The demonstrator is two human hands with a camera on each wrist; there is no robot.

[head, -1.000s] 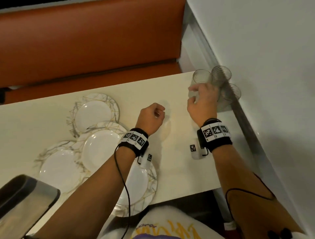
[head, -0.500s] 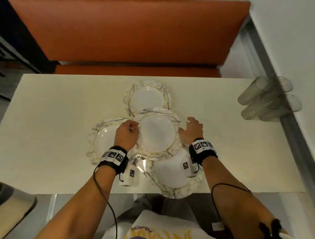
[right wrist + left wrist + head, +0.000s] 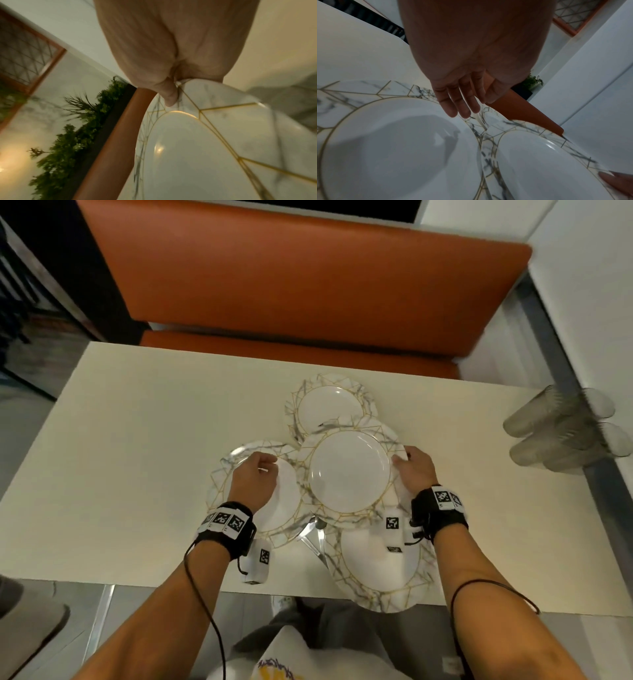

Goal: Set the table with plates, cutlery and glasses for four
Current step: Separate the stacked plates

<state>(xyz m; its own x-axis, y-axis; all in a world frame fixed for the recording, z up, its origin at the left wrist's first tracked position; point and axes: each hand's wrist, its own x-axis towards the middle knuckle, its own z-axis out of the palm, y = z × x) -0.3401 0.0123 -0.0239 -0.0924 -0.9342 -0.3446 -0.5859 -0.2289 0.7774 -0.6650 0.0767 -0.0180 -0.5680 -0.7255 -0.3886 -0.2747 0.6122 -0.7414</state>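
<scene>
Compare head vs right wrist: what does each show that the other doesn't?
Head only: all four overlapping plates on the table, the far plate, the left plate under the left hand, the near plate, the glasses at the wall, cutlery between plates.
Right wrist only: the thumb on the rim, potted greenery, a lattice window.
Both: the right hand gripping the middle plate, the orange bench.
</scene>
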